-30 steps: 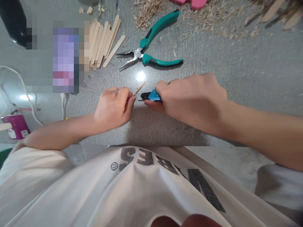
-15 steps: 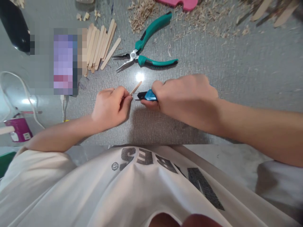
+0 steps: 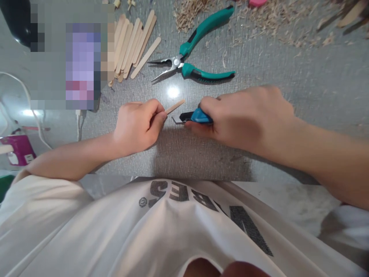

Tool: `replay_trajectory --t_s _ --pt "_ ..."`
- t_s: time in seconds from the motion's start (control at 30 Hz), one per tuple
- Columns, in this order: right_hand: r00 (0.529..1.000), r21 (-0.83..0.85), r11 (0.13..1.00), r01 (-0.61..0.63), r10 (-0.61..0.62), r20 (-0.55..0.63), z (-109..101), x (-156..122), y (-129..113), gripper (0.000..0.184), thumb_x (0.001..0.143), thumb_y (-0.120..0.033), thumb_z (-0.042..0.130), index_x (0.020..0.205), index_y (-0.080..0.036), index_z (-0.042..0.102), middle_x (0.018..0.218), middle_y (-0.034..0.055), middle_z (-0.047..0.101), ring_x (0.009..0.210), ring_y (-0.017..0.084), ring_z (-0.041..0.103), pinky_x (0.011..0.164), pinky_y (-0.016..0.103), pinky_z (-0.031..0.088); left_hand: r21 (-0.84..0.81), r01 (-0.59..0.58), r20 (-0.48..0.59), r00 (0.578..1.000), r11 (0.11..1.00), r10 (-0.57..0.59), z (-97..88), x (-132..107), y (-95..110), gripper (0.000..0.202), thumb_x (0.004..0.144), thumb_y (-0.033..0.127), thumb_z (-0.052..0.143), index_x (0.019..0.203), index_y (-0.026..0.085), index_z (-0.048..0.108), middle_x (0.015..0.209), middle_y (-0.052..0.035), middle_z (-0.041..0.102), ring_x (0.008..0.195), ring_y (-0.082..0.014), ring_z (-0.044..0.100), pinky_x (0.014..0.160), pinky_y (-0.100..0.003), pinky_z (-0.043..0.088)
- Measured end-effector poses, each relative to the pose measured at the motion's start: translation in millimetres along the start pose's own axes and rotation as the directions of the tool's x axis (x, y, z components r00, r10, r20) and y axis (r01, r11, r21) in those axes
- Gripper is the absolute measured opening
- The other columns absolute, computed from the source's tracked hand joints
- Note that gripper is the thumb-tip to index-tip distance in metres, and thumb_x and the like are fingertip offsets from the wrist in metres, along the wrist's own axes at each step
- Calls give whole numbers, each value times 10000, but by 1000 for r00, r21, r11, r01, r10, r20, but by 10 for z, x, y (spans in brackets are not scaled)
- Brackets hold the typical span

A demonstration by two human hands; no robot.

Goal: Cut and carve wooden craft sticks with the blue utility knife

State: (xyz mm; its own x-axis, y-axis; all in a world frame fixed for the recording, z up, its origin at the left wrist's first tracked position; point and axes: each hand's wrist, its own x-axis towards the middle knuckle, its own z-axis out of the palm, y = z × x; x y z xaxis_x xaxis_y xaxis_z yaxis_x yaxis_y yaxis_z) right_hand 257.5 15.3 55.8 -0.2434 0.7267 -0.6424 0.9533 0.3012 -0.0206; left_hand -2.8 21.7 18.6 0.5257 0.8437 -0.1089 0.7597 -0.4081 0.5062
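My left hand (image 3: pixel 141 121) is closed around a thin wooden stick (image 3: pixel 175 107), whose free end pokes out to the right between thumb and forefinger. Gripped in my right hand (image 3: pixel 245 111) is a blue and black utility knife (image 3: pixel 200 116). Its short blade points left, just below the stick and apart from it. Beyond both hands lie needle-nose pliers (image 3: pixel 206 32) with green handles, their jaws spread. Several flat craft sticks (image 3: pixel 131 46) are piled to the left of the pliers.
Wood shavings (image 3: pixel 190 15) are strewn across the far side of the grey table (image 3: pixel 138 163). A pixelated phone (image 3: pixel 82 61) with a white cable (image 3: pixel 79 123) lies at left. Near the left edge sits a purple power socket block (image 3: pixel 20 150). A black object (image 3: pixel 17 23) occupies the far left corner.
My right hand has drawn the knife rightward, so the blade has come away from the stick. The stick is now tilted flatter. The view has shifted slightly.
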Motion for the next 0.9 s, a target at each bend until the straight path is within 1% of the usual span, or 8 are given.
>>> replay_trajectory --t_s 0.07,0.13,0.3,0.4,0.5,0.63,0.8,0.9 --pt "1000 18 1000 -10 10 4 -13 -10 -6 675 1189 -764 474 1407 -227 821 1101 204 903 994 421 832 706 421 335 7 -1 11 1000 1000 0 0 6 3 280 1124 407 594 931 266 740 640 -6 615 634 -232 604 681 -394 431" --pt "1000 18 1000 -8 8 4 -10 -16 -13 664 1189 -753 487 1429 -226 813 1110 209 905 1006 436 837 699 421 321 16 -4 19 1000 1000 4 2 15 13 311 1136 418 578 934 261 754 648 -14 630 640 -235 615 681 -400 437" --pt "1000 -14 1000 -6 6 -17 36 -3 -20 728 1183 -815 408 1455 -263 796 1115 183 912 967 411 823 702 416 340 35 14 37 999 999 -15 14 31 37 324 1119 439 562 901 259 719 653 -25 620 649 -250 612 688 -414 407" --pt "1000 -16 1000 11 -11 -16 46 -4 -21 727 1197 -789 391 1457 -239 790 1116 188 908 981 406 828 686 409 324 34 25 42 999 999 -27 19 26 41 321 1114 452 558 889 264 691 673 -31 641 660 -248 614 698 -411 407" --pt "1000 -8 1000 21 -21 -22 40 -12 -20 714 1210 -755 408 1463 -207 789 1117 210 902 1027 422 844 669 411 295 36 23 32 999 999 -25 27 15 36 315 1110 451 549 884 270 672 681 -37 649 672 -254 615 704 -414 407" --pt "1000 -8 1000 6 -6 -29 34 -22 -20 727 1186 -786 423 1451 -224 799 1128 205 909 1006 421 841 672 410 295 39 -2 11 1000 999 2 41 6 14 303 1111 454 575 882 280 670 664 -33 634 663 -261 612 694 -419 408" --pt "999 9 1000 20 -19 -42 32 -38 -28 681 1199 -727 409 1422 -221 806 1127 220 908 992 425 837 665 416 291 45 -32 -15 999 998 33 58 0 -13 322 1132 467 603 892 283 715 650 -35 656 652 -259 632 667 -418 447" --pt "998 2 1000 27 -27 -52 27 -24 -20 661 1188 -736 414 1400 -254 813 1134 192 913 954 403 824 660 408 285 31 -29 -24 999 999 30 63 -5 -18 306 1125 460 614 902 284 728 649 -31 650 654 -254 635 661 -410 441"
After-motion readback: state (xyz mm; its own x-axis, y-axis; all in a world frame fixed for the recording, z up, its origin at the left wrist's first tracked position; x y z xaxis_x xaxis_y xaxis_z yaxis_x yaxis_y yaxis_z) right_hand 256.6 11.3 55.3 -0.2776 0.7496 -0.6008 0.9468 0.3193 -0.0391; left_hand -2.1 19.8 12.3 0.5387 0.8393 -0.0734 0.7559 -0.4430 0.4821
